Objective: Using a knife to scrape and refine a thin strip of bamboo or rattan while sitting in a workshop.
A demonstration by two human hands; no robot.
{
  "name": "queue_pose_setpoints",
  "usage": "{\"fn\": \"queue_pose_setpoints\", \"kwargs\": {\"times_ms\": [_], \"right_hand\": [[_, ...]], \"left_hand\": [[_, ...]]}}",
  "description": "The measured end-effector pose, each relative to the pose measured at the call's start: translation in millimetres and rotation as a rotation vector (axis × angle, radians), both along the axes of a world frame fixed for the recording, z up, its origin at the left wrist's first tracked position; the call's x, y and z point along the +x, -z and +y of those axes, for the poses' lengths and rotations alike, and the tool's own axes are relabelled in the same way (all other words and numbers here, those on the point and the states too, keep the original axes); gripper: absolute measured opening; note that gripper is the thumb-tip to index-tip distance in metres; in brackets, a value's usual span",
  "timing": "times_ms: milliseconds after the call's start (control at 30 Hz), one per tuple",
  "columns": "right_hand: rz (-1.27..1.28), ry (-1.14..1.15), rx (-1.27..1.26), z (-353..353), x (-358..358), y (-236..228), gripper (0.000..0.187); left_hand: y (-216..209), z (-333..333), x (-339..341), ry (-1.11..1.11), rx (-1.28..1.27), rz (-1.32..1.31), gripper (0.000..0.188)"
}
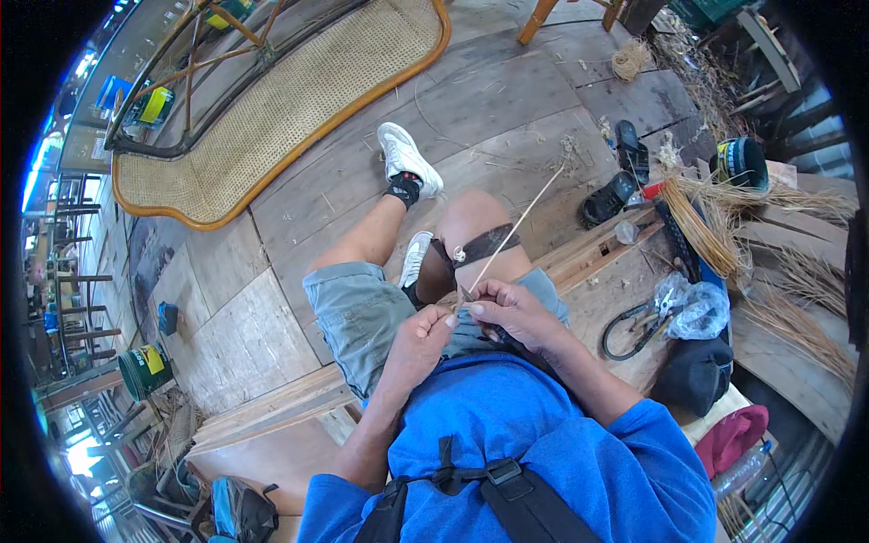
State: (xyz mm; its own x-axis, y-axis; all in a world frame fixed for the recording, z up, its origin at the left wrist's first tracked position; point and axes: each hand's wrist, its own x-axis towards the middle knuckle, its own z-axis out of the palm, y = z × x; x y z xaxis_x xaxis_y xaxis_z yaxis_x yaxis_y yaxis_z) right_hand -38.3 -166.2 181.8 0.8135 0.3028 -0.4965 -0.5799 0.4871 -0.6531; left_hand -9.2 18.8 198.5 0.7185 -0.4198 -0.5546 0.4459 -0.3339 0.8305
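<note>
Above the lap (362, 303), both hands (427, 330) (510, 312) pinch a thin pale strip (515, 231).

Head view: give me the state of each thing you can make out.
Pale strip: nearly straight, slanting
Left hand: fingers curled, grip unclear
Right hand: pinched at the strip's lower end
White shoes: worn
Dark band: wrapped round the right leg
Black sandals: unworn
Brown strands: bundled
Plastic bag: crumpled
Cane panel: woven

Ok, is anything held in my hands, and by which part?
Yes: a thin pale strip, by its near end, where your left hand and right hand come together; each hand's exact grip is hidden.
</note>
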Motion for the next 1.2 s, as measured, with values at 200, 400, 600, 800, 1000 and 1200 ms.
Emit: {"fn": "queue_pose_setpoints", "kwargs": {"times_ms": [200,400,600,800,1000,1200], "right_hand": [[0.013,-0.018,-0.027,4.4,-0.4,-2.0,0.021],[0.005,0.020,-0.064,-4.1,-5.9,-4.6,0.019],[0.047,0.022,-0.104,-12.6,-1.6,-8.7,0.020],[0.069,0.084,-0.151,-32.9,10.1,-22.1,0.014],[-0.057,0.533,-0.519,-132.4,17.1,-26.2,0.014],[-0.014,0.453,-0.222,-87.0,31.4,-56.3,0.023]], "left_hand": [[-2.3,3.9,-4.9,0.010,-0.003,0.004,0.018],[-14.8,33.9,-19.5,0.100,0.095,-0.061,0.019],[-29.2,69.4,-40.2,0.077,0.155,-0.049,0.019],[-35.5,100.5,-52.3,0.078,0.155,0.077,0.019],[-35.6,180.2,-63.9,-0.059,0.396,0.131,0.021],[-41.3,189.0,36.5,-0.209,0.535,-0.628,0.017]]}}
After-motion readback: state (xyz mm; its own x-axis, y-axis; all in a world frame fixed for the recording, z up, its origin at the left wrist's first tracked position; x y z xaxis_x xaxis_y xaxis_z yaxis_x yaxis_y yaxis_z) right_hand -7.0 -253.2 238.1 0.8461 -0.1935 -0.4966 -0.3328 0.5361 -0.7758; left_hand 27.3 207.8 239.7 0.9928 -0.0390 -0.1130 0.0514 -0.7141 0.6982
